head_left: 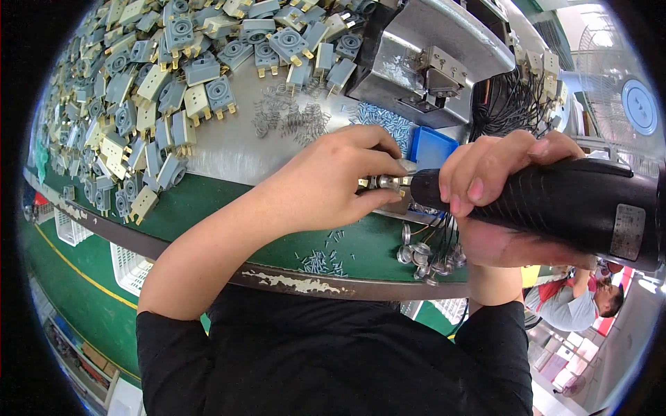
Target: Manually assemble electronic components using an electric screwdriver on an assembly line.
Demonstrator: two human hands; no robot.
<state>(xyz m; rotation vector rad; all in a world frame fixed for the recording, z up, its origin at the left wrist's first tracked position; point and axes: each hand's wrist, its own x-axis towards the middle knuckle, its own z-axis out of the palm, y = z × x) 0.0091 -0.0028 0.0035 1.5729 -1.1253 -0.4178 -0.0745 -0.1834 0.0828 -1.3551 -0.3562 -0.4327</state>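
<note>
My right hand (485, 187) is wrapped around a black electric screwdriver (555, 201), lying sideways with its nose toward the left. The nose meets a small part with brass prongs and a round metal piece (383, 182). My left hand (347, 166) pinches that part between thumb and fingers; its far side is hidden by the fingers, so I cannot tell its full shape. Behind the left hand is a pile of small bluish screws (388, 123) on the metal plate. Loose springs (295, 118) lie farther left.
A large heap of grey and cream plug housings (159, 90) covers the far left. A metal fixture (437, 59) stands at the back, with a blue tray (431, 147) before it. Loose screws (322, 263) and wired metal discs (420, 255) lie near the front edge. A person (572, 301) sits at right.
</note>
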